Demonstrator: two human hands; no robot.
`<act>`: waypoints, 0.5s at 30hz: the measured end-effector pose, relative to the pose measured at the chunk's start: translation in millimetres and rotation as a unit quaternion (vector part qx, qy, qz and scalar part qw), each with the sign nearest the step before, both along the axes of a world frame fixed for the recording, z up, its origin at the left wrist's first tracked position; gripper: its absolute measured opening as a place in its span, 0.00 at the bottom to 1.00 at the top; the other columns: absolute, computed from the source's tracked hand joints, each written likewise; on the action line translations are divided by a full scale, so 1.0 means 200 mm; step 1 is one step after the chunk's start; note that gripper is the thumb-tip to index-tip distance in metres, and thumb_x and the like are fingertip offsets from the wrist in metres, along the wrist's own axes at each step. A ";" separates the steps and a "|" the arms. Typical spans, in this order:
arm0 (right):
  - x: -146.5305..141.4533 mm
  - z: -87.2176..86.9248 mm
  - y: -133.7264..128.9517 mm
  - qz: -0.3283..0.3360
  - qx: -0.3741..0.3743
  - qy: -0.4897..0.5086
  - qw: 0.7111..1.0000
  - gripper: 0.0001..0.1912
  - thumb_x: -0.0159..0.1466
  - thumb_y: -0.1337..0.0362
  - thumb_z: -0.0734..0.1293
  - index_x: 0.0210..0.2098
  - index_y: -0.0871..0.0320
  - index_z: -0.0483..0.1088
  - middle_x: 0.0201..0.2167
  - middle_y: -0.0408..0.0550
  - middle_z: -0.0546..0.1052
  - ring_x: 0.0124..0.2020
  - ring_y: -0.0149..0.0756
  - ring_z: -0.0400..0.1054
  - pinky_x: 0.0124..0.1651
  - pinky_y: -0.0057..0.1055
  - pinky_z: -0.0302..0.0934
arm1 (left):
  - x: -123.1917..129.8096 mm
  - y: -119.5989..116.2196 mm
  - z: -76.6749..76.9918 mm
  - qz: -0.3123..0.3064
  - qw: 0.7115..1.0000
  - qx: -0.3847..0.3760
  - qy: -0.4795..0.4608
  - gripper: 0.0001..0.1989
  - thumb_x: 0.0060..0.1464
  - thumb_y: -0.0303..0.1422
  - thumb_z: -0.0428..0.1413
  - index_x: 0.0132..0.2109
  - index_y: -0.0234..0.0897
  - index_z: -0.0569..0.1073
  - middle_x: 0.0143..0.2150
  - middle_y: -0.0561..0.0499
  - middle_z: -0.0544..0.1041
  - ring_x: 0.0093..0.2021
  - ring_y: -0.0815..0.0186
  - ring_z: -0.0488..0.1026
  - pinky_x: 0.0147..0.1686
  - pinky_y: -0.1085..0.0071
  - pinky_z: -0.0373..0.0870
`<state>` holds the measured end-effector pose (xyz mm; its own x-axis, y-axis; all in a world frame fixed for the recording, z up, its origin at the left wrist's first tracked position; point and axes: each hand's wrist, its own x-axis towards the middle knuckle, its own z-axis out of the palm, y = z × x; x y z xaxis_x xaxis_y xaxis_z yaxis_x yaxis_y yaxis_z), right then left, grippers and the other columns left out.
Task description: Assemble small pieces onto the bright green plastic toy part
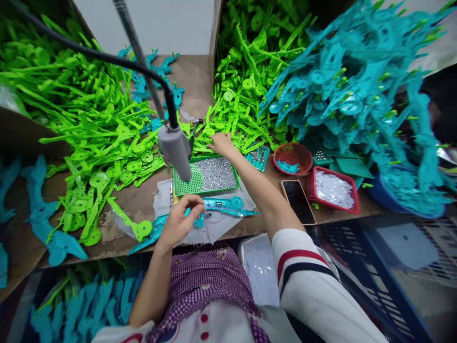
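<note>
**Teal and green plastic parts at an assembly bench**

Teal plastic is pinched under the curled fingers point(191, 204) of the left hand point(178, 221), which presses a teal part point(221, 207) flat against a white cloth point(214, 228) at the near edge of the workbench point(143, 202). The part lies lengthwise, running right from the hand, with a green disc-ended piece point(141, 227) just beside its left end.

The right hand point(221, 143) reaches farther across the bench, its fingers spread narrowly and resting on the loose green parts point(235, 119) heaped at the far side; whether they grip one cannot be told. The forearm passes over the right edge of a green tray point(207, 175), which holds small silvery screws on its right half and a bare perforated grid on its left.

A grey electric screwdriver point(175, 150) hangs from a black cable point(89, 52), its tip over the tray's left part. Left of it spreads a second heap of green pieces point(89, 138). To the right stand a round red bowl point(293, 157), a dark phone point(298, 200) lying flat, and a red rectangular tray point(333, 190) of white bits. A large pile of teal assemblies point(357, 85) fills the far right.
</note>
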<state>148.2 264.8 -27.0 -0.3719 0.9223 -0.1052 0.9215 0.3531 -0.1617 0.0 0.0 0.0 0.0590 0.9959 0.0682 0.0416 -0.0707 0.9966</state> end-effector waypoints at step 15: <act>0.12 0.36 -0.29 -0.056 0.025 -0.035 0.997 0.17 0.59 0.70 0.64 0.49 0.64 0.70 0.41 0.59 0.76 0.43 0.46 0.68 0.43 0.39 0.58 | 0.15 0.08 -0.42 -0.156 0.870 0.207 0.420 0.07 0.65 0.28 0.48 0.45 0.38 0.70 0.53 0.42 0.76 0.54 0.58 0.73 0.53 0.58 0.67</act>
